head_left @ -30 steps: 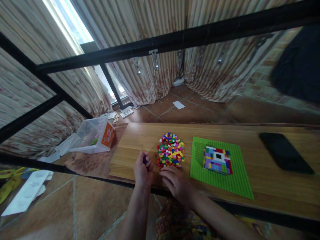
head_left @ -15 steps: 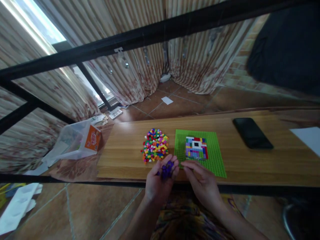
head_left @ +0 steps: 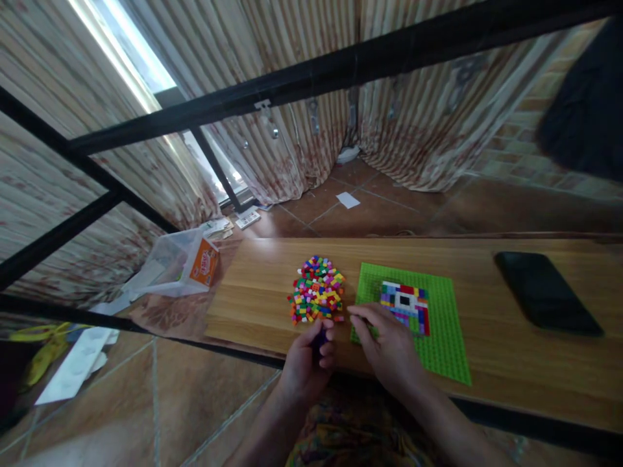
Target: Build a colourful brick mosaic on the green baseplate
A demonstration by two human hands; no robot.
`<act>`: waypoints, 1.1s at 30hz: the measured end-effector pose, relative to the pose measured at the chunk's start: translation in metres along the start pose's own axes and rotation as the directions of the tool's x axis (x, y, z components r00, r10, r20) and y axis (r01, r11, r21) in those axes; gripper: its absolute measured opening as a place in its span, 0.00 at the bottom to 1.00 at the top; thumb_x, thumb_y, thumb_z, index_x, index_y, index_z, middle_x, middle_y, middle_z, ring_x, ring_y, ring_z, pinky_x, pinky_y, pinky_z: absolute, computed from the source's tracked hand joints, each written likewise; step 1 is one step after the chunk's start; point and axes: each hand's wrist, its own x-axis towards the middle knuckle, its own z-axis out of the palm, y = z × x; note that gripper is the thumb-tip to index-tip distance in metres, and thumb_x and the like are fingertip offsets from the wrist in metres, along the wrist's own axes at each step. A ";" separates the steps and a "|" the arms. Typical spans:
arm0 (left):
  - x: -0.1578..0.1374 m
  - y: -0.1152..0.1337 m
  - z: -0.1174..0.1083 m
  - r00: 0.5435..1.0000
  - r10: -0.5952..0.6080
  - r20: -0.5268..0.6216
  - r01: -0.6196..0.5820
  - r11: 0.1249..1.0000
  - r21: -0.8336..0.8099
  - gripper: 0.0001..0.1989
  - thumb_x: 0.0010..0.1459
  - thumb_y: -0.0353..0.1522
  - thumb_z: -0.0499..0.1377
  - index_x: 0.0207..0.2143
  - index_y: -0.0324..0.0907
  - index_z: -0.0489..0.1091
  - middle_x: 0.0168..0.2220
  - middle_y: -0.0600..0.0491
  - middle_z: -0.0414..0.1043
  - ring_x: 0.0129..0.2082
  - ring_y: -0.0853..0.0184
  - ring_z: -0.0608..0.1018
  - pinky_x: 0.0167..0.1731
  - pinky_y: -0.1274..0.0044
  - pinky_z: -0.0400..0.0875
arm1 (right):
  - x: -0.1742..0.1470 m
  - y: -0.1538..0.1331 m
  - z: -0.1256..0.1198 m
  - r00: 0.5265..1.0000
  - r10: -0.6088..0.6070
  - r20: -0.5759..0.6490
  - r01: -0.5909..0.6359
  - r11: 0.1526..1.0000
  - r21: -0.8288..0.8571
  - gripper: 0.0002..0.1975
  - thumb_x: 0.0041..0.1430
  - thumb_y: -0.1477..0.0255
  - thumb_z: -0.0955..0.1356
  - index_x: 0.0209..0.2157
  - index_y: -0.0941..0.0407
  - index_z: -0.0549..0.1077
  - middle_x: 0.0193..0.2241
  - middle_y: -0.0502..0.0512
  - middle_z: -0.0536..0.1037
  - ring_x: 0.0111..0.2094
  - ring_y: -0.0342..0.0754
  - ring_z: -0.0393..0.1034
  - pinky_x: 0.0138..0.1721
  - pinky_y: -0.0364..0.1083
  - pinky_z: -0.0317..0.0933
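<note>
Curled fingers of my left hand [head_left: 307, 360] close around several small purple toy bricks [head_left: 318, 344], which show only in part between them. Just beyond that hand lies a heap of mixed-colour toy bricks [head_left: 316, 290]. My right hand [head_left: 392, 344] is over the left part of a green baseplate [head_left: 445, 324]. Its thumb and forefinger are pinched together, and whatever lies between the tips is too small to make out. On the baseplate sits a multicoloured square of bricks [head_left: 413, 301] with a black and white centre, its near left part hidden by my right hand.
A black phone [head_left: 548, 292] lies on the wooden table [head_left: 257, 285] at the right. Beyond the table's left end stands a clear plastic box [head_left: 168, 263] with an orange label. A dark metal bar [head_left: 311, 81] crosses the upper view.
My left hand has gone from an open palm showing the purple bricks to fingers curled over them. The right hand stays pinched by the baseplate's left side. The view has shifted.
</note>
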 end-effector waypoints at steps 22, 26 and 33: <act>0.003 0.054 -0.040 0.977 0.202 -0.067 -0.182 0.958 0.223 0.14 0.50 0.37 0.64 0.33 0.36 0.69 0.23 0.60 0.60 0.15 0.83 0.53 0.13 0.87 0.42 | 0.117 -0.006 0.110 0.966 0.038 0.256 0.035 0.960 -0.276 0.09 0.60 0.72 0.64 0.33 0.55 0.76 0.36 0.57 0.78 0.41 0.52 0.70 0.46 0.50 0.59; 0.010 0.070 -0.031 0.946 0.320 -0.055 -0.282 0.893 0.351 0.17 0.49 0.40 0.65 0.36 0.37 0.70 0.21 0.61 0.60 0.14 0.83 0.51 0.13 0.87 0.41 | 0.108 -0.011 0.090 0.952 0.068 0.298 -0.082 0.996 0.032 0.10 0.58 0.71 0.65 0.35 0.54 0.78 0.33 0.53 0.80 0.33 0.48 0.73 0.38 0.46 0.63; 0.017 0.072 -0.006 0.917 0.394 0.058 -0.358 0.753 0.553 0.17 0.52 0.44 0.62 0.33 0.39 0.66 0.19 0.62 0.61 0.12 0.82 0.52 0.13 0.86 0.42 | 0.083 -0.013 0.069 0.889 0.153 0.431 -0.323 0.878 0.354 0.12 0.56 0.66 0.66 0.37 0.54 0.79 0.29 0.51 0.80 0.28 0.46 0.73 0.29 0.44 0.65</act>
